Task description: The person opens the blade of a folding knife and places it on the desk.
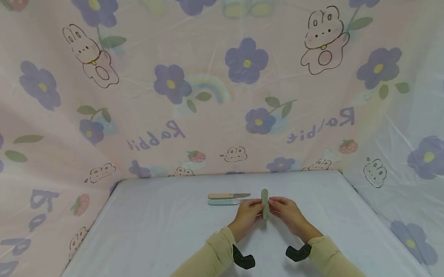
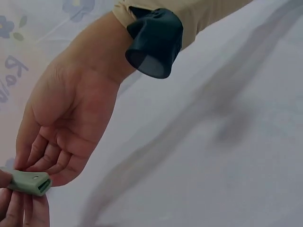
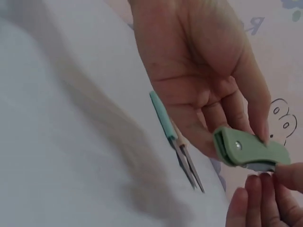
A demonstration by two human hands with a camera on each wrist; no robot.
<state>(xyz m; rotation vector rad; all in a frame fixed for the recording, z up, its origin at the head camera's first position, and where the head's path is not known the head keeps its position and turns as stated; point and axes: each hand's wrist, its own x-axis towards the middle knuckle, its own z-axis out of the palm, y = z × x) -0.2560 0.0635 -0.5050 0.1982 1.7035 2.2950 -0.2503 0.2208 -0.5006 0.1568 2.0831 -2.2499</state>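
Observation:
A green folding knife [image 1: 265, 203] is upright in the head view between both hands. My left hand [image 1: 246, 215] pinches its handle from the left with thumb and fingers. From the right, my right hand [image 1: 290, 215] pinches the other side, its thumb [image 3: 291, 175] at the blade's edge in the right wrist view. There, a sliver of blade [image 3: 261, 167] shows along the handle; the rest is hidden. The handle's slotted end [image 2: 43, 184] faces me in the left wrist view.
Beyond my left hand lie two small knives side by side, one with a tan handle [image 1: 219, 196] and one with a mint handle [image 1: 221, 202], blades to the right. A white cloth [image 1: 155, 227] covers the table; printed sheets [image 1: 208, 42] hang behind it and along its sides.

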